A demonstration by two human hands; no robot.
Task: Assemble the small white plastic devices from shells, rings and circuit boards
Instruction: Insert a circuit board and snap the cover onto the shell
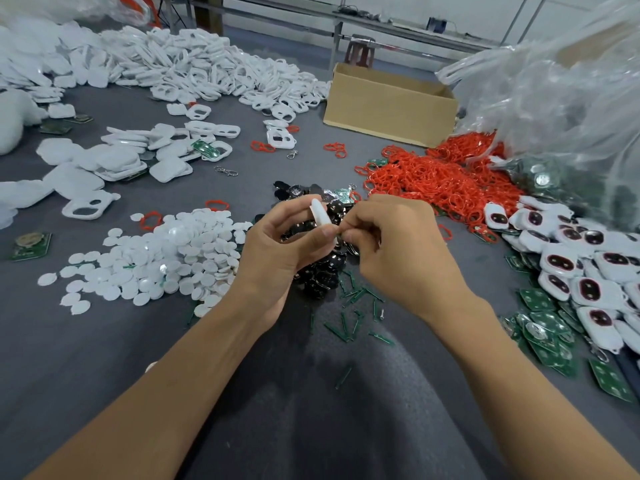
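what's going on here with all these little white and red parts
A person is assembling small devices over a grey table. The left hand grips a white shell edge-on, and the right hand pinches its lower end; what is being fitted is hidden. Piles of white discs, red rings, black parts and green circuit boards lie around, with assembled units at the right.

— What is the bit (338, 234) in the right hand (398, 251)?
— Too small to tell. The left hand (277, 251) hides most of the shell (319, 211).
— Right of the box (388, 105)?
— A bag (554, 98), cut off by the edge, contents blurred.
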